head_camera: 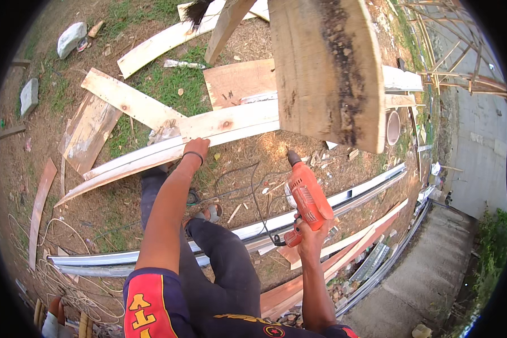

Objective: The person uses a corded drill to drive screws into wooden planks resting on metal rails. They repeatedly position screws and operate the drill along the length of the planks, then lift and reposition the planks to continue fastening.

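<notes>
My right hand [309,241] is wrapped around the grip of a red corded power drill [310,196]. The drill points away from me, and its dark chuck [293,157] is clear of any board. Its black cable [260,211] runs down to the ground. With curled fingers, my left hand [197,148] grips the edge of a long pale wooden plank [232,120], where a white strip runs along the side. Beyond the drill a wide wooden board [308,76] with a dark stained band rises close to the camera and hides part of the plank.
Long metal channels [350,192] lie across the ground behind the drill. Loose boards [126,99] are scattered at left, near pale stone blocks [72,40]. Tangled cord [78,295] lies lower left. A concrete strip [414,270] borders the right side.
</notes>
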A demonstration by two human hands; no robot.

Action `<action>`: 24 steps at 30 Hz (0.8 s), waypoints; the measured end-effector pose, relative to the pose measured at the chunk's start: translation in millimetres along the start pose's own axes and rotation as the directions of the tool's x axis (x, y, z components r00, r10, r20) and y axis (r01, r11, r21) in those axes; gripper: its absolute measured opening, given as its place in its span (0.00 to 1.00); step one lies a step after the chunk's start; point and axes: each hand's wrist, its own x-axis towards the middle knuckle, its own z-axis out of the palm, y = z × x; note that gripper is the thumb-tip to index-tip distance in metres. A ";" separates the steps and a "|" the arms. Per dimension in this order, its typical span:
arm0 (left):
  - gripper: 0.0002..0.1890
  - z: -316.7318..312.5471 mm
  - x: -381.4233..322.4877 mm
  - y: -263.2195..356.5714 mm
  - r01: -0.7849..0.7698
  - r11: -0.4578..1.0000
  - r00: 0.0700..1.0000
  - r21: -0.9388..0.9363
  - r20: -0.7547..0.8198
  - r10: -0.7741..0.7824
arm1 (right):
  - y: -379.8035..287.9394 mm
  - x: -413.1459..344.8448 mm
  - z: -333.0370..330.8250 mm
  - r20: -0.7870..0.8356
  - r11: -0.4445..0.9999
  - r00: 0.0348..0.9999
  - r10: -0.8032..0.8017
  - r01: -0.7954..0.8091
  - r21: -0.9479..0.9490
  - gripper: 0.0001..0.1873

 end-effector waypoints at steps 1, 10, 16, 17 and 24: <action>0.12 1.0 2.3 -0.1 0.068 0.997 0.997 -0.020 -0.028 -0.068 | -1.5 -1.2 -11.0 -0.033 1.000 0.999 0.001 0.000 0.018 0.32; 0.15 34.5 -10.0 3.1 0.040 0.999 0.998 -0.023 -0.048 -0.041 | -18.7 29.9 -112.0 -0.309 0.981 0.949 -0.068 0.120 0.154 0.34; 0.16 33.5 -17.5 10.9 0.088 0.996 0.996 -0.007 0.020 -0.088 | -51.8 92.8 -142.2 -0.410 0.980 0.910 -0.059 0.131 0.149 0.32; 0.15 30.1 -15.3 11.6 0.095 0.995 0.995 -0.004 0.037 -0.095 | -56.5 107.1 -141.6 -0.447 0.984 0.895 -0.010 0.088 0.154 0.32; 0.18 22.4 -25.4 45.0 0.208 0.973 0.968 0.099 0.121 -0.219 | -58.4 224.6 -132.4 -0.452 0.965 0.888 0.082 0.043 0.259 0.33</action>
